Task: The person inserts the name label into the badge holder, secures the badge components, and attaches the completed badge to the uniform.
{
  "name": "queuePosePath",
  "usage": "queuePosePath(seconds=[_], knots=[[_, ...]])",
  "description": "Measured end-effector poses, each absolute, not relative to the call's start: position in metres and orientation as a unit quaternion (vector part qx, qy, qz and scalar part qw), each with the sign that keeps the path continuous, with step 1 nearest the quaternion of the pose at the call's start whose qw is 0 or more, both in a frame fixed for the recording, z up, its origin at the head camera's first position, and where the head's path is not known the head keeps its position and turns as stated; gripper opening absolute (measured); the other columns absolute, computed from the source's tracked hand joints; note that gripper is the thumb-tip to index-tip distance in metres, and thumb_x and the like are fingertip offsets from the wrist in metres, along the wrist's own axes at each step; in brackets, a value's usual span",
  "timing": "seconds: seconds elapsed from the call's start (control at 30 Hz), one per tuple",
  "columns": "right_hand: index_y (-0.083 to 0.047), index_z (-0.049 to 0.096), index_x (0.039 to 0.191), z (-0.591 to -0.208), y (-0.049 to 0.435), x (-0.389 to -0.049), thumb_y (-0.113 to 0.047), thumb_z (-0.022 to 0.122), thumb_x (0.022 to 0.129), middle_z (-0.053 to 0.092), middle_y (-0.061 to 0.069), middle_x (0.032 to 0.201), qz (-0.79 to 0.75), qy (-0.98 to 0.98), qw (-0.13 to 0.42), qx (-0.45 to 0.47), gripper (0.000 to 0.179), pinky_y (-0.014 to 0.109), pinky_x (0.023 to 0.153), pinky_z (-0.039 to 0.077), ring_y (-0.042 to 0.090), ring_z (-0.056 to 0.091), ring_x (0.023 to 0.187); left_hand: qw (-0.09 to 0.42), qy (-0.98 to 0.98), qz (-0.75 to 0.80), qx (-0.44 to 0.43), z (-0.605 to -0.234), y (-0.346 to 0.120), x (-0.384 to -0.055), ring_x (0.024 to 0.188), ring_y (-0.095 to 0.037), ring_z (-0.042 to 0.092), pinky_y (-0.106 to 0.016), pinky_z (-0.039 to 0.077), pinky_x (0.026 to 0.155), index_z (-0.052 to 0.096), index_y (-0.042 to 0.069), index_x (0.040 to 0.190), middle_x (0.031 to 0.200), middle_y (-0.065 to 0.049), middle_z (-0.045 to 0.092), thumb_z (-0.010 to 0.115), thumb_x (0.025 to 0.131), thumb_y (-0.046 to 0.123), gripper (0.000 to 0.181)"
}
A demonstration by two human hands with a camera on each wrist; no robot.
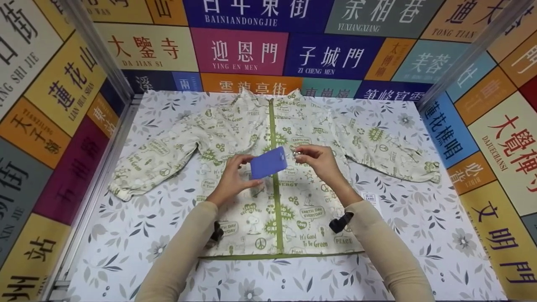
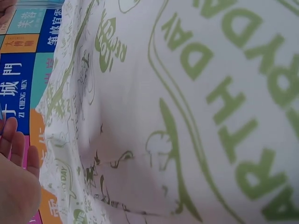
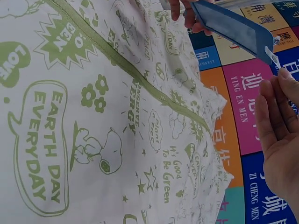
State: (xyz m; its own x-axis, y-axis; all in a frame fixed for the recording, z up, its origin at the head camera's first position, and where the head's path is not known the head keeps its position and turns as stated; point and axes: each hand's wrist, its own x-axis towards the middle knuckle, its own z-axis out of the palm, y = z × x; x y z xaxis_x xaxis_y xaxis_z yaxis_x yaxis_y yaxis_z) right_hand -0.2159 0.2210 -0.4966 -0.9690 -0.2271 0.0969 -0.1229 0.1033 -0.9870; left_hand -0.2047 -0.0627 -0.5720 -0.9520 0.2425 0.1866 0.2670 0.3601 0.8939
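Going left to right over the jacket (image 1: 293, 201) — your left hand (image 1: 233, 177) is clamped thumb-and-fingers on the blue card holder (image 1: 267, 163), which is up above the jacket's middle, by the green front strip (image 1: 278, 218). I'd grip just the sides so the slotted end is free. Right of that strip, your right hand (image 1: 322, 162) looks pinched on a small metal clip (image 1: 297, 154); a pale strap (image 3: 272, 57) shows at the holder's slotted end. Can't tell if it's fastened. I'd line strap and slot up, no sideways tugging.

Edges: some bench (image 1: 107, 235) shows left of the jacket, then the left wall (image 1: 63, 126). The jacket's collar sits near the back wall (image 1: 241, 52), so I'd work back toward the hem (image 1: 235, 256) — more room there. A white card (image 1: 370, 198) peeks out by the jacket's right edge, so mind your forearm.
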Motion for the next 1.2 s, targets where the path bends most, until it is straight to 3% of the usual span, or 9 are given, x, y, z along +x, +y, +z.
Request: queuePosePath(seconds=[0.17,0.27,0.37,0.53,0.7,0.83,1.0,1.13,1.2], knots=[[0.007,0.069,0.116,-0.511,0.225,-0.218,-0.007,0.071,0.089,0.069,0.029,0.114,-0.646,0.753,0.043,-0.115,0.031,0.028,0.083,0.060,0.009,0.071,0.088,0.013,-0.825,-0.540,-0.167,-0.569,-0.068,-0.204,0.120,-0.024,0.046,-0.051,0.042,0.106,0.055,0.016,0.133,0.130,-0.006,0.056,0.091,0.068,0.020,0.075],[0.001,0.071,0.116,-0.516,0.226,-0.217,-0.010,0.072,0.089,0.069,0.026,0.114,-0.638,0.760,0.044,-0.113,0.029,0.030,0.084,0.060,0.010,0.071,0.089,0.009,-0.827,-0.537,-0.169,-0.569,-0.069,-0.204,0.121,-0.025,0.047,-0.050,0.043,0.108,0.054,0.014,0.134,0.131,-0.006,0.056,0.091,0.067,0.017,0.076],[-0.003,0.073,0.115,-0.519,0.226,-0.216,-0.010,0.073,0.089,0.074,0.013,0.107,-0.634,0.765,0.045,-0.105,0.027,0.029,0.084,0.060,0.010,0.071,0.088,0.005,-0.831,-0.528,-0.174,-0.567,-0.071,-0.203,0.123,-0.027,0.047,-0.048,0.044,0.109,0.054,0.012,0.136,0.133,-0.008,0.055,0.090,0.067,0.016,0.078],[0.003,0.071,0.115,-0.512,0.224,-0.210,-0.005,0.071,0.089,0.075,0.001,0.095,-0.637,0.763,0.058,-0.097,0.027,0.026,0.083,0.060,0.008,0.070,0.085,-0.004,-0.843,-0.509,-0.173,-0.565,-0.073,-0.202,0.126,-0.029,0.043,-0.049,0.045,0.109,0.055,0.013,0.138,0.133,-0.009,0.055,0.091,0.067,0.022,0.080],[0.008,0.069,0.115,-0.502,0.222,-0.203,-0.003,0.071,0.088,0.073,0.003,0.093,-0.638,0.760,0.062,-0.104,0.029,0.025,0.082,0.060,0.009,0.069,0.085,-0.016,-0.841,-0.516,-0.159,-0.564,-0.075,-0.202,0.124,-0.027,0.043,-0.052,0.046,0.106,0.058,0.013,0.137,0.127,-0.007,0.057,0.091,0.068,0.023,0.077],[0.008,0.070,0.112,-0.503,0.222,-0.202,-0.004,0.073,0.087,0.074,0.012,0.096,-0.629,0.767,0.060,-0.112,0.028,0.026,0.081,0.060,0.008,0.070,0.084,-0.012,-0.841,-0.515,-0.163,-0.563,-0.077,-0.202,0.122,-0.027,0.045,-0.052,0.048,0.103,0.060,0.010,0.135,0.125,-0.007,0.059,0.092,0.067,0.024,0.076],[0.007,0.071,0.110,-0.506,0.223,-0.202,-0.003,0.072,0.087,0.072,0.024,0.101,-0.618,0.775,0.056,-0.117,0.025,0.040,0.084,0.060,0.010,0.070,0.083,-0.007,-0.850,-0.500,-0.165,-0.560,-0.080,-0.202,0.121,-0.026,0.046,-0.051,0.048,0.103,0.062,0.014,0.134,0.125,-0.007,0.059,0.092,0.067,0.026,0.074],[0.004,0.073,0.108,-0.507,0.225,-0.202,-0.003,0.072,0.088,0.073,0.023,0.098,-0.611,0.782,0.053,-0.113,0.022,0.049,0.086,0.058,0.012,0.070,0.081,-0.002,-0.858,-0.487,-0.163,-0.557,-0.083,-0.203,0.119,-0.027,0.048,-0.051,0.049,0.100,0.063,0.017,0.133,0.127,-0.006,0.060,0.092,0.066,0.029,0.074],[0.004,0.073,0.108,-0.507,0.226,-0.201,-0.003,0.072,0.088,0.074,0.020,0.098,-0.607,0.785,0.055,-0.108,0.022,0.044,0.084,0.060,0.011,0.070,0.081,-0.003,-0.858,-0.487,-0.162,-0.557,-0.084,-0.203,0.119,-0.027,0.048,-0.052,0.048,0.100,0.063,0.017,0.133,0.128,-0.006,0.060,0.092,0.066,0.031,0.073]])
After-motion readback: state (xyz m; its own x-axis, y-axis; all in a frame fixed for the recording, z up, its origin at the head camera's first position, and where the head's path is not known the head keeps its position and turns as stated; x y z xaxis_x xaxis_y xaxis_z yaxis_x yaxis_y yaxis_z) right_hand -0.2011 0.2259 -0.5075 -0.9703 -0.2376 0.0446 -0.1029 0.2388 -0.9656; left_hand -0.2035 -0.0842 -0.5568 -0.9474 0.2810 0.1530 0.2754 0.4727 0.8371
